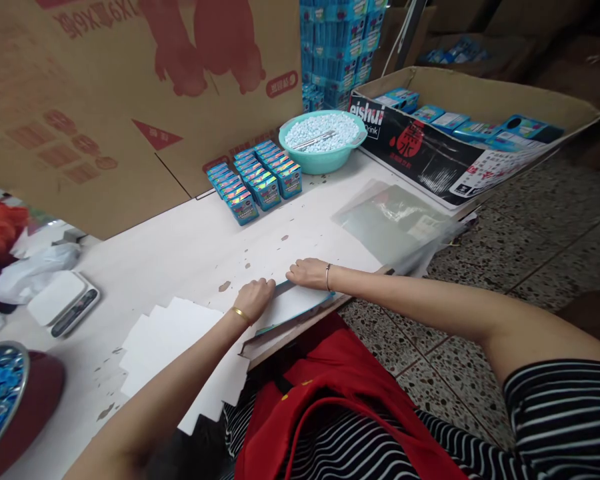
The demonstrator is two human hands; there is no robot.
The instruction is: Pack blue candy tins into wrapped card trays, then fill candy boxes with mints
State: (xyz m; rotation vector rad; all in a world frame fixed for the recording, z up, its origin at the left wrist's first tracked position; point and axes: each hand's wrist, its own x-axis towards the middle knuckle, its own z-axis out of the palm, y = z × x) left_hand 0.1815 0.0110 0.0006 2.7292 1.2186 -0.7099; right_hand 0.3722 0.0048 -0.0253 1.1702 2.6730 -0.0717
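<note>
Both my hands rest on a flat white sheet with a teal underside at the near edge of the white table. My left hand, gold bracelet at the wrist, has its fingers curled over the sheet's left part. My right hand, silver bangle at the wrist, presses its bent fingers on the sheet's far edge. Fanned white sheets lie just left of my left forearm. Rows of small blue printed boxes stand farther back.
A teal bowl of pale pellets sits at the back. A cardboard tray with blue packs lies at right, clear plastic bags before it. A white scale and a metal bowl of blue pieces are at left. A big carton wall stands behind.
</note>
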